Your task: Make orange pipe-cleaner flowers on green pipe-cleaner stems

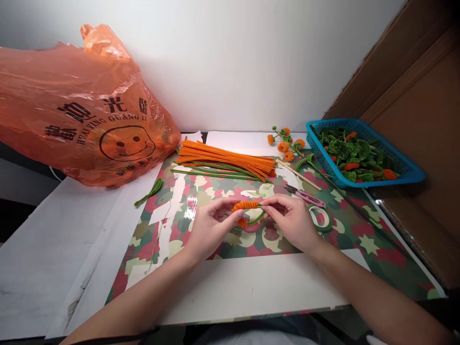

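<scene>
Between my hands, low over the patterned mat, is a coiled orange pipe cleaner [247, 205] threaded along a green pipe cleaner [257, 218] that bends round in a loop. My left hand [214, 221] pinches the orange coil at its left side, thumb in front. At the right end of the coil, the fingertips of my right hand [290, 218] are closed on the green pipe cleaner. Beyond my hands lies a bundle of straight orange pipe cleaners [226, 157], with several green pipe cleaners [223, 174] along its near side.
An orange plastic bag [118, 110] stands at the left. A blue basket [373, 181] of green and orange pieces sits at the back right. Pink-handled scissors [311, 198], a green tape roll [327, 225], a wooden stick [305, 178], orange flowers [283, 146] and a green piece [153, 189] lie about.
</scene>
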Available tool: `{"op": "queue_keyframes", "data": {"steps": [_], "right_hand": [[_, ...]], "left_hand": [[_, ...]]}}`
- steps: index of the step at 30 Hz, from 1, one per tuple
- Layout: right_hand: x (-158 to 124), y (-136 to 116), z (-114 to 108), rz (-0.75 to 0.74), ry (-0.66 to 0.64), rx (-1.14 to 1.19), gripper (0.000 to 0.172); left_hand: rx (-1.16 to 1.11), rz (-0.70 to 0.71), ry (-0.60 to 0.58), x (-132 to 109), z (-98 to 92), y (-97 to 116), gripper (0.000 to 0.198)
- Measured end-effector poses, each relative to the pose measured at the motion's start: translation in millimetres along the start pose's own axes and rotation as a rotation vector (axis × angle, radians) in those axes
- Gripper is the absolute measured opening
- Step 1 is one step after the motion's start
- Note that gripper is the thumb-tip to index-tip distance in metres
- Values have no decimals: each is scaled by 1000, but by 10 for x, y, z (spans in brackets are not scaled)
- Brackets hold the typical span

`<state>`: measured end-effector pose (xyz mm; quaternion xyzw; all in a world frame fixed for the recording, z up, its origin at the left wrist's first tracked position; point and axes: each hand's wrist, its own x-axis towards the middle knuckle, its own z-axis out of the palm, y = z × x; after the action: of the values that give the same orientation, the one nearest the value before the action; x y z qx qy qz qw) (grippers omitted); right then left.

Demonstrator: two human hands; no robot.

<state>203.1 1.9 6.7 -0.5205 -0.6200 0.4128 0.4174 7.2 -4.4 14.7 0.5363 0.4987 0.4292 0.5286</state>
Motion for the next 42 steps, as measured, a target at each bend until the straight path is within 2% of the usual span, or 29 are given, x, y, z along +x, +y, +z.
{"op": "queue_keyframes", "data": {"steps": [5, 7, 11, 16, 20, 25, 35, 42], "right_hand": [[-10, -24, -7, -140, -11, -134, 14], [-22, -36, 10, -143, -17, -133, 14], [-25, -40, 34, 6, 5, 6, 10], [6, -32, 20, 179, 13, 226, 21], [10, -26, 37, 264, -15, 298, 26], [10, -17, 64, 296, -17, 313, 24], [25, -6, 62, 311, -23, 342, 33], [16, -57, 64, 338, -37, 370, 34]], "left_hand": [[-35, -24, -30, -19, 9, 4, 23], [-41, -30, -53, -30, 14, -4, 25], [-41, -42, -20, -30, 16, -19, 26], [-68, -9, 32, 2, 19, -12, 23], [-79, -16, 27, 0, 28, -7, 22], [-84, -20, 40, -20, 32, -10, 22], [-86, -10, 87, -36, 37, 13, 24], [-93, -24, 65, -38, 33, 4, 21]]}}
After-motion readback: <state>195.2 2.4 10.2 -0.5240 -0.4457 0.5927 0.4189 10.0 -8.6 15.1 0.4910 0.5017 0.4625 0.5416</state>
